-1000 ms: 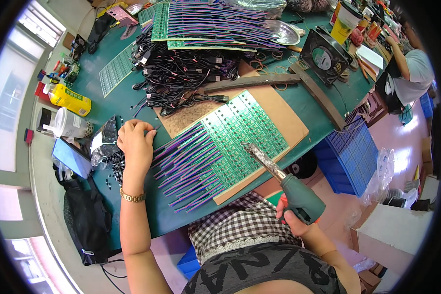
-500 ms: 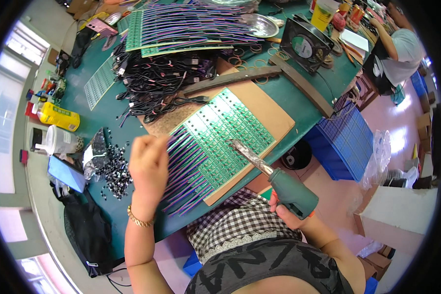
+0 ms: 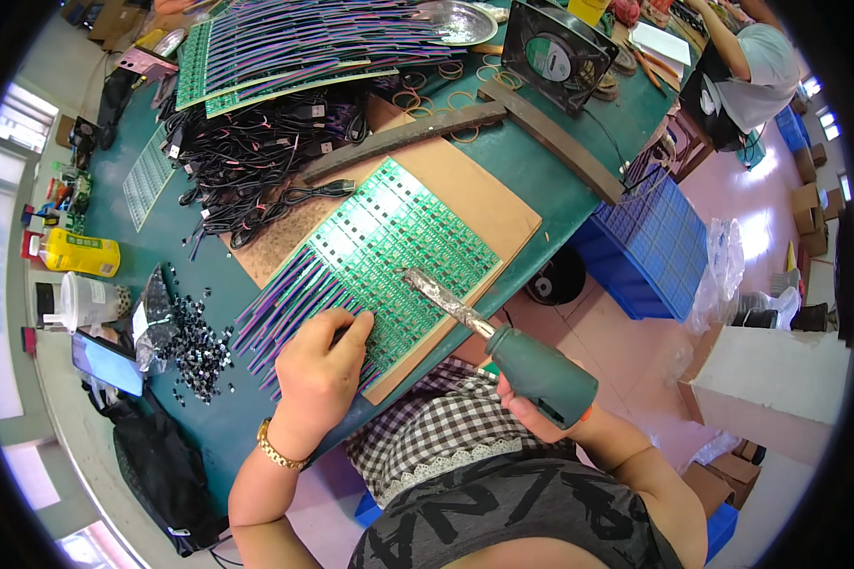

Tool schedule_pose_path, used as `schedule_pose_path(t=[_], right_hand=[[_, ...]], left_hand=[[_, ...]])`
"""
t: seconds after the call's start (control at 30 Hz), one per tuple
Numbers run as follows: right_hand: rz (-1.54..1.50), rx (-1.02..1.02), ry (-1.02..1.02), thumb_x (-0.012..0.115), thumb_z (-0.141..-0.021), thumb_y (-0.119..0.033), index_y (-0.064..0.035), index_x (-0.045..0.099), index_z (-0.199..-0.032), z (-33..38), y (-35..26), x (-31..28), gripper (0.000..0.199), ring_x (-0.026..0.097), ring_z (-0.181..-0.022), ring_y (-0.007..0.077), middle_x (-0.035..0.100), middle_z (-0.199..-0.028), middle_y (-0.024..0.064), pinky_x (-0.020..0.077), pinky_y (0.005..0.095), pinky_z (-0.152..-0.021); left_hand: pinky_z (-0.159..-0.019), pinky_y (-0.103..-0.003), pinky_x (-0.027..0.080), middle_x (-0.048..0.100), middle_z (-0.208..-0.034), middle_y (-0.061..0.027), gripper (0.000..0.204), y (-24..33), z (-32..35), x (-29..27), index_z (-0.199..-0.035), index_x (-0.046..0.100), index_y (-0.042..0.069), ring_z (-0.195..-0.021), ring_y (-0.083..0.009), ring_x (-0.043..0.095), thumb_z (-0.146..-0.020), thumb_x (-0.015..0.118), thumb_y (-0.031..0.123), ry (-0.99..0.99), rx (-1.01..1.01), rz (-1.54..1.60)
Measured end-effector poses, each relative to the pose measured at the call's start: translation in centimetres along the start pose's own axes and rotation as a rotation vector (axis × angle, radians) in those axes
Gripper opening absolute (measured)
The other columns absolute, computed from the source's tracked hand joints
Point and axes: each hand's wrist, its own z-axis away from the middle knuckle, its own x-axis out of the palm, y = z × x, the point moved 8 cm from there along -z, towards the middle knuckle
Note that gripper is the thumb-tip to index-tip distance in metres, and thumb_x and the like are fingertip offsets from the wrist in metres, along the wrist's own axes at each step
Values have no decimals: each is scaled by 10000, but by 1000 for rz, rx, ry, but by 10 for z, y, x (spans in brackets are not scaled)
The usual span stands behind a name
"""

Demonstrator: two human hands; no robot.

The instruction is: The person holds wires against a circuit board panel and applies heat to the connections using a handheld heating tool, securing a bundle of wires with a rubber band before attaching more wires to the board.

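A green circuit board panel lies tilted on a brown board in front of me. Purple, blue and black wires fan out from its left side. My left hand, with a gold bracelet at the wrist, is over the wires at the panel's lower left edge. Its thumb and finger are pinched; what sits between them is too small to make out. In my right hand is a soldering iron with a thick green handle. The iron's tip is over the middle of the panel.
Black cables are heaped behind the panel, beside stacked wired panels. Dark wooden bars and a black fan stand beyond. Small black parts lie at left. A blue crate is at right; another person works farther off.
My left hand has come down from above the wires to the panel's lower left edge. The iron stays over the panel. The whole view has shifted, so things appear farther left.
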Motion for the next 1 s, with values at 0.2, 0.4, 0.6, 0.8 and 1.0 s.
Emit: schedule_pose_path(t=[0.2,0.4,0.6,0.8,1.0], right_hand=[[-61,-134,8,709,-723,-70,10,637,-970,-2,-9,4,269,633,-701,295,640,-878,127,508,332,-605],[35,-130,-65,733,-702,-67,-5,645,-956,-4,-13,9,276,632,-661,266,633,-866,110,501,330,-556],[121,-213,-86,750,-685,-85,-20,652,-954,-11,-23,14,294,620,-626,245,629,-863,105,485,321,-521],[157,-241,-118,754,-673,-71,-7,649,-942,-14,-28,16,295,630,-628,244,630,-846,111,493,312,-531],[46,-191,-76,738,-674,-52,44,649,-987,-10,-21,15,339,662,-662,244,651,-850,120,525,290,-597]], left_hand=[[-573,-301,496,620,-878,-78,293,4,2,1,-970,705,31,-670,-203,609,-681,707,-21,-28,10,-142],[-575,-307,496,642,-906,-86,285,6,1,-3,-960,693,16,-662,-212,615,-677,704,-23,-12,12,-149],[-588,-321,509,664,-922,-104,285,4,1,-3,-948,687,11,-679,-235,640,-672,710,-56,-18,-3,-127],[-584,-317,504,663,-922,-102,286,4,0,-3,-955,685,7,-678,-233,638,-677,703,-56,-28,3,-113],[-547,-296,459,654,-951,-91,284,2,2,-2,-971,683,2,-610,-174,568,-688,689,8,-3,66,-133]])
